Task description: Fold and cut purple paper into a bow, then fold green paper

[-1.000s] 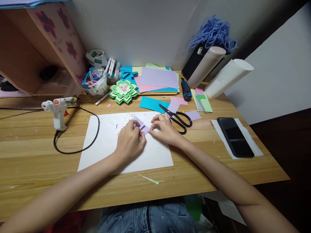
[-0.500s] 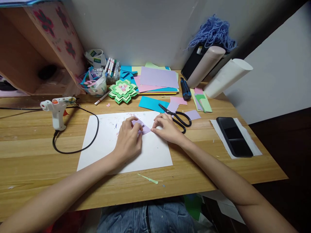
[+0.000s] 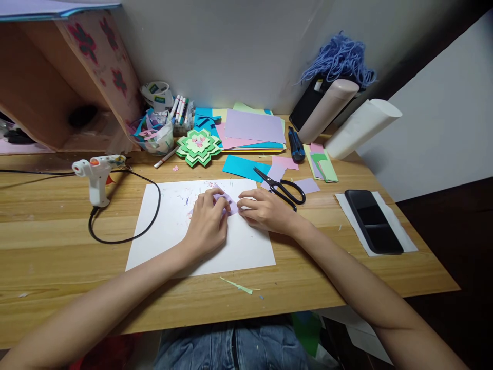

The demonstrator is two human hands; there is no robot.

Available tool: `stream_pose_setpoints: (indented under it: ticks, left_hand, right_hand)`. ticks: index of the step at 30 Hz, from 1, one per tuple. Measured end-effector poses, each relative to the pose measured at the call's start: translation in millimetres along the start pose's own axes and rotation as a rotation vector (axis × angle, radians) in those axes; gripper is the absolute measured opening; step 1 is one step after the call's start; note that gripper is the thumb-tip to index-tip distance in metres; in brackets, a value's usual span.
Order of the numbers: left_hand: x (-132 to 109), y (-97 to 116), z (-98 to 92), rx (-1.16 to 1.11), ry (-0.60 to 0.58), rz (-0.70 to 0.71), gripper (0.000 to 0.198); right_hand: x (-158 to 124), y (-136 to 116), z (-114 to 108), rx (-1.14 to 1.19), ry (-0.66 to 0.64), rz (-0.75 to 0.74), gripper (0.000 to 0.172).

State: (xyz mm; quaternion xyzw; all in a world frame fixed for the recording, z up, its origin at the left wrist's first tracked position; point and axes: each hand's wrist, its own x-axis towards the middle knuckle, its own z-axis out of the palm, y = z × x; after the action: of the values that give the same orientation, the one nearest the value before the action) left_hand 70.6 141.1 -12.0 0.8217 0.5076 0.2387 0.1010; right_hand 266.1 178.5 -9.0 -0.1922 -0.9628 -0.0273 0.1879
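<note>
A small lilac paper piece (image 3: pixel 230 203) lies on the white sheet (image 3: pixel 169 226) in the middle of the wooden desk. My left hand (image 3: pixel 208 223) presses on its left side, with the fingers curled over the paper. From the right, my right hand (image 3: pixel 265 210) pinches its other edge with the fingertips. Most of the lilac piece is hidden under the two hands, which almost touch each other.
Black scissors (image 3: pixel 283 189) lie just right of my right hand. A white glue gun (image 3: pixel 96 172) with a black cord stands at the left. A green layered paper flower (image 3: pixel 197 146), coloured paper stack (image 3: pixel 252 128), markers, a phone (image 3: pixel 373 221) and paper rolls (image 3: pixel 360 128) surround the sheet.
Both hands have closed in on the lilac piece and now cover more of it; my right hand's fingertips have slid left onto the paper.
</note>
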Motion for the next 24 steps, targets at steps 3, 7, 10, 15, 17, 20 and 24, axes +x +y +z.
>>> stream_pose_setpoints:
  ticks: [3, 7, 10, 15, 17, 20, 24]
  left_hand:
    - [-2, 1, 2.0, 0.014, 0.011, -0.001, 0.014]
    - [-6, 1, 2.8, 0.036, 0.116, -0.028, 0.033]
    - [-7, -4, 0.7, 0.052, 0.183, -0.102, 0.06]
    - [-3, -23, -5.5, 0.017, 0.132, -0.16, 0.082]
    - [0, -29, -8.5, -0.01, 0.102, -0.143, 0.078]
    - [3, -32, -12.3, -0.059, 0.067, -0.126, 0.075]
    - [4, -33, -16.3, -0.234, -0.004, -0.169, 0.069]
  right_hand:
    - [-6, 6, -5, 0.041, -0.041, 0.037, 0.018]
    - [-9, 6, -4, 0.181, 0.031, 0.218, 0.015]
    - [-5, 1, 1, 0.34, 0.063, 0.363, 0.017]
    - [1, -5, 4, 0.443, 0.046, 0.358, 0.018]
    - [2, -6, 4, 0.462, 0.043, 0.34, 0.018]
    - [2, -8, 4, 0.498, 0.046, 0.332, 0.016]
    - [4, -10, 9, 0.586, 0.094, 0.471, 0.014]
